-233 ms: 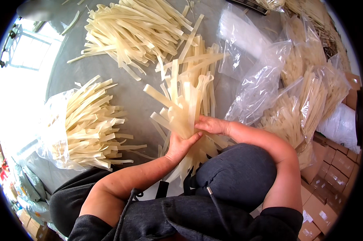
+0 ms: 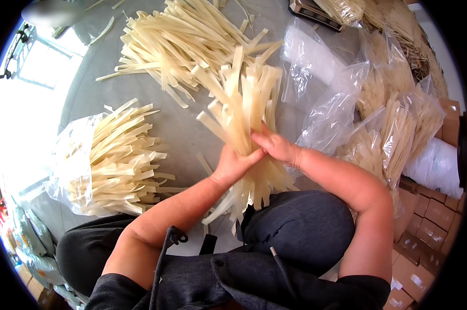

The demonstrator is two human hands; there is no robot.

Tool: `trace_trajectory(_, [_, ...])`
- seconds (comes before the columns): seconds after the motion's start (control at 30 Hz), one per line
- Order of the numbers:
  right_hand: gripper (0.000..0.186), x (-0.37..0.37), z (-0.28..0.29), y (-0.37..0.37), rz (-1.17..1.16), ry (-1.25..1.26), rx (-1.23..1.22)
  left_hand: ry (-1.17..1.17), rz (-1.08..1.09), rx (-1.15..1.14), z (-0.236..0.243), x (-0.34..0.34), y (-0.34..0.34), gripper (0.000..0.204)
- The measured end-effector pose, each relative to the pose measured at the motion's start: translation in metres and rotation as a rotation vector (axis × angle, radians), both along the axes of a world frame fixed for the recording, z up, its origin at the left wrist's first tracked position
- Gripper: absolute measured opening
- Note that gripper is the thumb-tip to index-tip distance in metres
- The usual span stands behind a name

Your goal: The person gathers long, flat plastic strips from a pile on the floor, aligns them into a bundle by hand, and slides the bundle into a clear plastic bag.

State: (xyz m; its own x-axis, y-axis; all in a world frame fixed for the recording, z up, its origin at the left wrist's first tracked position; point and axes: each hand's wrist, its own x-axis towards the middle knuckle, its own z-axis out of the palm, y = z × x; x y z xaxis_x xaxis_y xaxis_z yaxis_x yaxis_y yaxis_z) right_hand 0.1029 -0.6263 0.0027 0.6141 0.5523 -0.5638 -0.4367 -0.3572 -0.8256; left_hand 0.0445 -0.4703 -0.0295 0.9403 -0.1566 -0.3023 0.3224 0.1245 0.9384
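Observation:
My left hand (image 2: 236, 164) and my right hand (image 2: 279, 147) are closed together around the middle of a bundle of flat, pale yellow strips (image 2: 238, 116), which look like wide dried noodles. The strips fan out beyond my hands and hang down below them toward my lap. My thumbs lie across the near side of the bundle, and some fingers are hidden behind it. Just past the bundle a large loose pile of the same strips (image 2: 179, 41) lies on the grey surface (image 2: 184, 132). To the left, more strips (image 2: 122, 155) stick out of an open clear plastic bag (image 2: 70, 165).
Clear empty-looking plastic bags (image 2: 326, 108) lie to the right. Behind them are filled bags of strips (image 2: 399, 124). A dark flat device (image 2: 316, 14) is at the far right, and cardboard boxes (image 2: 435, 227) fill the right edge. My bent knee (image 2: 300, 227) is close below the bundle.
Both hands have moved slightly away from my body with the bundle. The strips' fanned ends have shifted and stand closer together. My grip remains closed.

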Motion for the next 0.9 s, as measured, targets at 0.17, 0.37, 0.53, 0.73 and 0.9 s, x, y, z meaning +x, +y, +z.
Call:
trace_trajectory(0.17, [0.069,0.032,0.040,0.050,-0.272,0.270,0.147,0.215,-0.017,-0.243,0.029,0.046,0.037,0.062])
trace_trajectory(0.37, [0.069,0.026,0.044,0.094,-0.238,0.253,0.263,0.210,0.055,-0.176,0.017,0.054,0.090,0.064])
trace_trajectory(0.53, [0.074,0.051,0.037,0.076,0.201,0.117,-0.143,0.296,0.019,-0.253,0.000,0.043,0.114,0.061])
trace_trajectory(0.73, [0.091,0.140,0.003,0.009,-0.514,0.088,-0.242,0.334,-0.068,-0.350,-0.011,0.025,0.120,0.056])
trace_trajectory(0.9, [0.065,0.180,-0.019,0.003,-1.072,0.073,0.164,0.354,-0.267,-0.416,-0.004,0.009,0.114,0.057])
